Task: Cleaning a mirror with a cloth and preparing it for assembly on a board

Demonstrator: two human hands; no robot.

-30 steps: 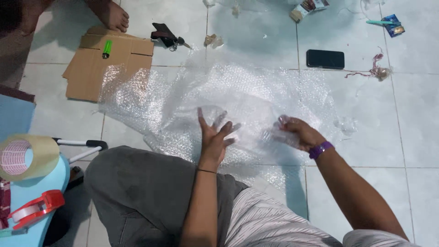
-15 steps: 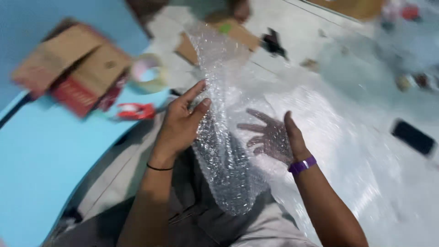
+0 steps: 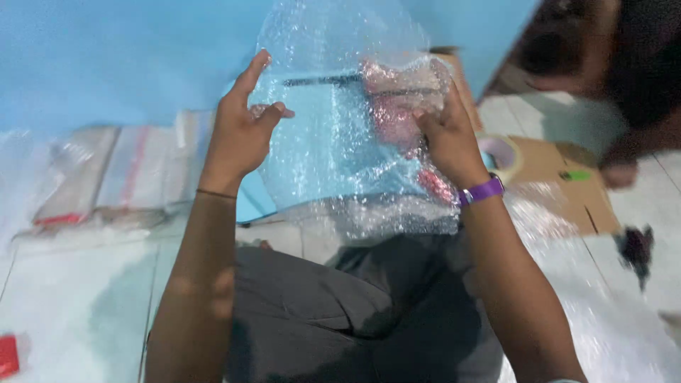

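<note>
up in front of the person's chest, above the grey-trousered lap (image 3: pixel 340 312), a clear sheet of bubble wrap (image 3: pixel 340 149) is held raised against the blue wall (image 3: pixel 128 50), its lower edge hanging down toward the knees. the left hand (image 3: pixel 241 128) pinches the sheet's left edge between thumb and curled fingers, forefinger stretched upward along the plastic; the right hand (image 3: pixel 447 135) is closed in a loose fist on the right side, bunching the wrap there. something red and pinkish shows through the film near the right hand, but blur makes it impossible to say whether it is wrapped inside or lies behind. the likely trouble, as i judge it, is the slick film slipping from the light left pinch, or the sheet folding onto itself and tangling. a tape roll (image 3: pixel 500 152) sits on flattened cardboard (image 3: pixel 560 184) to the right, near another person's dark sleeve (image 3: pixel 638 78), and plastic-bagged packets (image 3: pixel 106 177) lie along the wall.
</note>
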